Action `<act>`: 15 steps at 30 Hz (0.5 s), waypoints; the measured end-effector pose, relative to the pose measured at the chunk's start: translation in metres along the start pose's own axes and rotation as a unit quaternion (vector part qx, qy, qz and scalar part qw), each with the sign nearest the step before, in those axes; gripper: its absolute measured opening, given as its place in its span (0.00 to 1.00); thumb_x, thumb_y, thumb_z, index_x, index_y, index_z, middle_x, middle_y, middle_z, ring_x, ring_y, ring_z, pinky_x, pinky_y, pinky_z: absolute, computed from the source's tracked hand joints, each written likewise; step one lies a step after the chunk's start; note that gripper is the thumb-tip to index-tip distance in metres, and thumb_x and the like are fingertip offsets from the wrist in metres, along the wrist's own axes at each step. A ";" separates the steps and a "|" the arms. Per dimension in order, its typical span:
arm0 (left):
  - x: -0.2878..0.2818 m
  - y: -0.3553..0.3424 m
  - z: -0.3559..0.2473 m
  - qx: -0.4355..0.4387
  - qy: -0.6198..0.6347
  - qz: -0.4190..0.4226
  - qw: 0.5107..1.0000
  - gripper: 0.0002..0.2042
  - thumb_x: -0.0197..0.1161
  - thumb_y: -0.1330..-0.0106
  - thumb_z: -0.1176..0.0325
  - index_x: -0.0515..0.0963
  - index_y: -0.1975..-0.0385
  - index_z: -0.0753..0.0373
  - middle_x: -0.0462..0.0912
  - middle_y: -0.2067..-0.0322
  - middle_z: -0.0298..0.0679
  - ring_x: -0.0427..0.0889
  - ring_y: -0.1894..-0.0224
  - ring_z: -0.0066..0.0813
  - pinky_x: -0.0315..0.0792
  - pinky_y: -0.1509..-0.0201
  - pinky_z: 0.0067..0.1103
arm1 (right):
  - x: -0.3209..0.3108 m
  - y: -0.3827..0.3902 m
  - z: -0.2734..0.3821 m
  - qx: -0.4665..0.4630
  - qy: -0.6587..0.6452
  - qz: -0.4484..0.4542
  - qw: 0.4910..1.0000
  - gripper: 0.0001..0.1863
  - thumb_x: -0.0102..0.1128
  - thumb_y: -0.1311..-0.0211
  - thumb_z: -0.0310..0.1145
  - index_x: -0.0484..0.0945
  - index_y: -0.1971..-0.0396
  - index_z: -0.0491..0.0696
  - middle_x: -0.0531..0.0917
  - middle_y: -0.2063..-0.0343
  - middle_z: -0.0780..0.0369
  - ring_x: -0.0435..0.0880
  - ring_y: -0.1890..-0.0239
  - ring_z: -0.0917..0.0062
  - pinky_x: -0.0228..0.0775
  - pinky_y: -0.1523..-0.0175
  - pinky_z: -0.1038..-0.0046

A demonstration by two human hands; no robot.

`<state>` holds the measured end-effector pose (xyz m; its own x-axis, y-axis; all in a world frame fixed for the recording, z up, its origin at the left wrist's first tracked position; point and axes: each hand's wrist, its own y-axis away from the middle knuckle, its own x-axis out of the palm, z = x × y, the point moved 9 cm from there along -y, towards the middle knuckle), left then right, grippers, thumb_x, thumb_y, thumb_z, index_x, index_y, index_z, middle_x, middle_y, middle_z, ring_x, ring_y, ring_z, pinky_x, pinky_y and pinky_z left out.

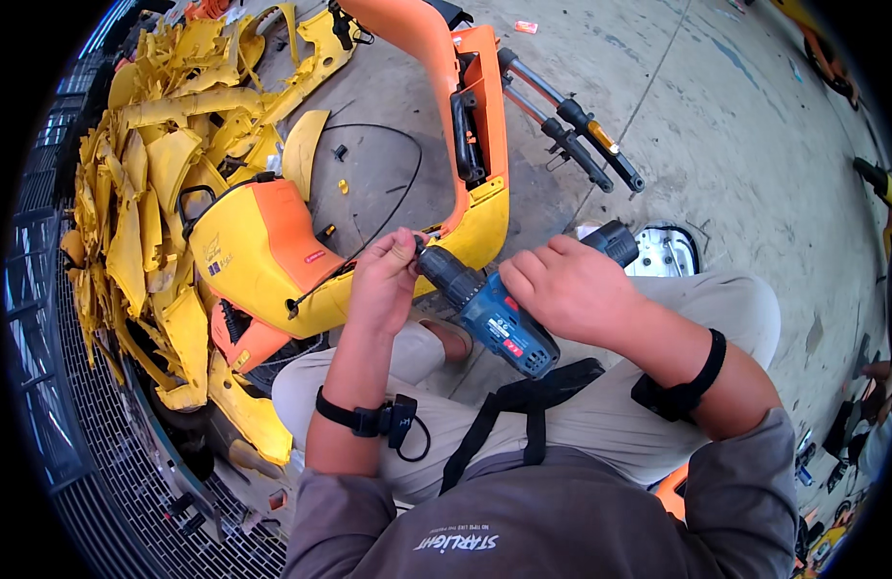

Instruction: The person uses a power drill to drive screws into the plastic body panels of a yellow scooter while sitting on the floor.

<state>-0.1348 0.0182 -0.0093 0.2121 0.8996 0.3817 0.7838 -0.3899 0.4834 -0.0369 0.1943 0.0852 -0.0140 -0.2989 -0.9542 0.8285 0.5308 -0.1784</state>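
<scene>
Cordless drill point(508, 333), blue with black chuck point(451, 275) and black battery point(612, 241): held in front of the person, above the lap, chuck pointing to upper left, battery to upper right.

Right hand point(571, 289): fingers wrapped around the drill's grip.

Left hand point(383, 275): raised at the front of the chuck, fingers bunched together at its tip; whether they pinch a bit or other small part cannot be told.

Vehicle body point(489, 207), orange and yellow: on the floor point(677, 145) just beyond the hands, its lower yellow section passing behind the left hand.

Cable point(419, 164), black, thin: curving beside the body.

Fork point(581, 125), two-legged, metal and black: right of the body.

Metal part point(661, 251), pale, shallow: on the floor, partly behind the battery.

Panels point(147, 174), yellow, many: heaped at left.

Bands, black: one on the left forearm point(354, 417), one on the right point(701, 376).
</scene>
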 end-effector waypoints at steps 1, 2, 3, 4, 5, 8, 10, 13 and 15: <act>-0.001 -0.001 0.000 0.000 0.001 -0.001 1.000 0.14 0.61 0.26 0.59 0.81 0.59 0.66 0.81 0.66 0.32 0.74 0.65 0.18 0.67 0.57 0.18 | -0.005 -0.001 0.003 -0.018 0.044 -0.006 0.999 0.09 0.58 0.45 0.34 0.75 0.65 0.48 0.78 0.73 0.65 0.80 0.70 0.73 0.68 0.59 0.73; -0.001 -0.001 0.000 0.005 -0.021 -0.002 1.000 0.14 0.60 0.25 0.59 0.80 0.59 0.66 0.81 0.65 0.33 0.76 0.64 0.19 0.69 0.56 0.18 | -0.007 -0.001 0.007 -0.036 0.087 -0.013 0.995 0.07 0.56 0.44 0.34 0.75 0.67 0.48 0.77 0.74 0.66 0.80 0.70 0.76 0.67 0.61 0.74; -0.001 -0.002 -0.001 0.011 -0.042 -0.002 0.999 0.14 0.60 0.25 0.58 0.79 0.58 0.66 0.81 0.65 0.33 0.77 0.63 0.20 0.70 0.54 0.19 | -0.007 -0.001 0.008 -0.036 0.088 -0.012 0.995 0.07 0.56 0.44 0.34 0.75 0.67 0.48 0.77 0.74 0.66 0.80 0.70 0.76 0.67 0.61 0.74; -0.001 -0.003 -0.001 0.011 -0.041 -0.002 0.999 0.14 0.60 0.25 0.58 0.79 0.58 0.66 0.81 0.65 0.33 0.77 0.63 0.20 0.70 0.54 0.19 | -0.006 -0.001 0.009 -0.039 0.105 -0.010 0.994 0.08 0.57 0.43 0.35 0.75 0.67 0.48 0.77 0.74 0.66 0.79 0.69 0.76 0.66 0.61 0.75; 0.000 -0.003 0.000 0.007 -0.042 0.000 0.999 0.14 0.60 0.25 0.58 0.79 0.59 0.66 0.81 0.65 0.33 0.77 0.63 0.20 0.70 0.54 0.19 | -0.005 0.000 0.010 -0.043 0.121 -0.007 0.992 0.08 0.57 0.43 0.35 0.75 0.67 0.48 0.76 0.74 0.67 0.79 0.69 0.77 0.65 0.61 0.75; -0.001 -0.002 0.000 0.004 -0.050 -0.001 0.999 0.15 0.59 0.25 0.58 0.79 0.59 0.66 0.81 0.65 0.33 0.77 0.62 0.20 0.70 0.53 0.19 | -0.005 0.000 0.010 -0.040 0.119 -0.006 0.992 0.08 0.57 0.42 0.36 0.75 0.67 0.48 0.76 0.74 0.67 0.79 0.69 0.77 0.65 0.61 0.75; 0.000 -0.002 0.000 0.003 -0.055 -0.002 0.998 0.15 0.59 0.25 0.58 0.79 0.58 0.66 0.81 0.64 0.33 0.77 0.61 0.20 0.70 0.52 0.19 | -0.005 0.000 0.011 -0.036 0.121 0.000 0.992 0.09 0.58 0.42 0.37 0.75 0.67 0.48 0.76 0.74 0.67 0.79 0.69 0.77 0.65 0.61 0.75; 0.004 -0.003 0.000 0.000 -0.063 -0.005 0.998 0.15 0.59 0.25 0.57 0.79 0.58 0.66 0.81 0.64 0.33 0.77 0.60 0.20 0.69 0.51 0.20 | -0.001 0.003 0.010 -0.017 0.107 0.005 0.994 0.12 0.58 0.43 0.35 0.75 0.61 0.45 0.76 0.72 0.65 0.79 0.69 0.77 0.66 0.60 0.75; 0.011 -0.003 -0.002 0.011 -0.090 0.000 0.996 0.15 0.58 0.24 0.57 0.79 0.54 0.64 0.82 0.61 0.32 0.77 0.60 0.20 0.69 0.49 0.22 | 0.005 0.005 0.008 -0.001 0.096 0.006 0.995 0.17 0.57 0.44 0.33 0.76 0.55 0.42 0.77 0.69 0.64 0.80 0.69 0.76 0.68 0.60 0.75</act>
<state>-0.1361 0.0293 -0.0046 0.3130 0.9207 0.2332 0.7952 -0.3883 0.4657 -0.0283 0.1886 0.0813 -0.1108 -0.1357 -0.9845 0.8286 0.5344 -0.1669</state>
